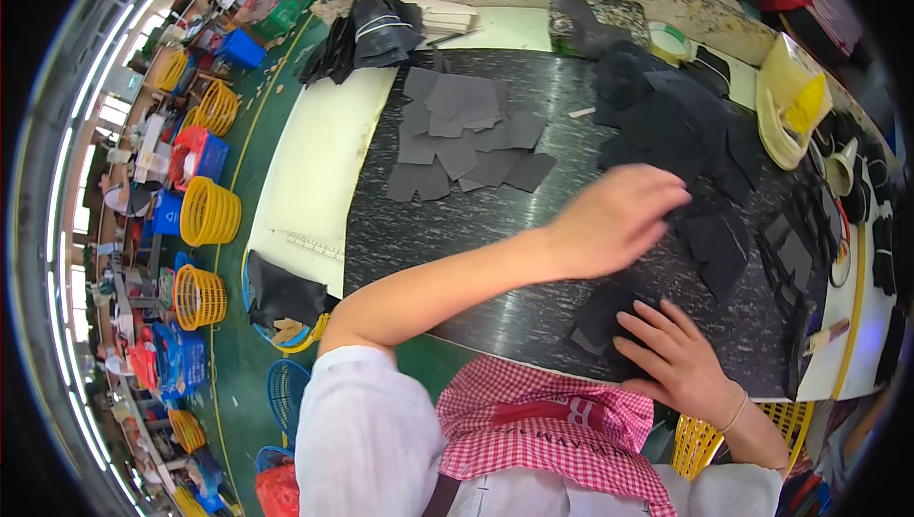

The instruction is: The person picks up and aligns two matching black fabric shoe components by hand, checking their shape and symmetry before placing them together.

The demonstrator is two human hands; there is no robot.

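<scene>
My left hand [619, 222] reaches across the black speckled board [495, 298], somewhat blurred. Its fingers are bent and apart, and I see nothing between them. Just beyond it lies a heap of black cut pieces [676, 127]. My right hand [676, 360], with a thin band on the wrist, rests near the board's front edge. Its spread fingers touch a small dark cut piece [602, 319], whose near part it covers. Another dark piece [716, 250] lies beyond my right hand. Overlapping grey pieces [466, 136] are spread over the board's far left.
Bundled black pieces [381, 27] sit at the far left corner. A tape roll [669, 43] and a yellowish container [790, 103] stand at the far right. Black strips [795, 250] and a brush [826, 336] lie right. Yellow baskets [209, 210] line the floor at left.
</scene>
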